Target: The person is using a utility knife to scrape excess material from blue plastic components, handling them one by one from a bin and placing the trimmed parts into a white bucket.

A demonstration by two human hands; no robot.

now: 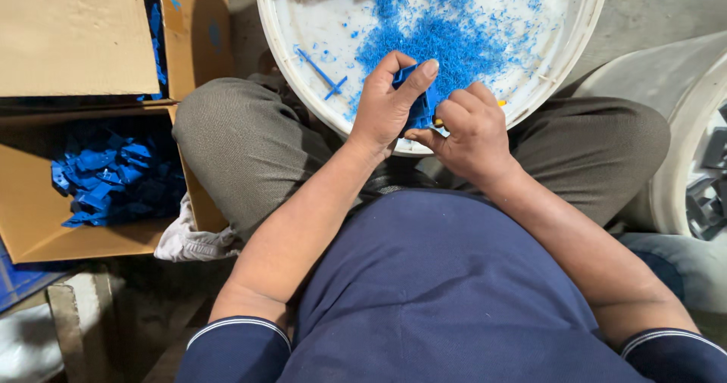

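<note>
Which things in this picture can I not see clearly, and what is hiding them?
- Blue plastic part, head view: mostly covered by the left hand; its shape is unclear.
- Yellow-tipped tool, head view: nearly all hidden inside the right hand.
- White tub: cut off by the top edge.
- Blue parts in the cardboard box: in shadow, too small to tell apart.
- Grey pieces at right: cut off by the edge.

Single head-worn camera, aimed steeply downward over the person's lap; close range; white tub [583, 42] at far edge, cardboard box [30, 216] left.
</note>
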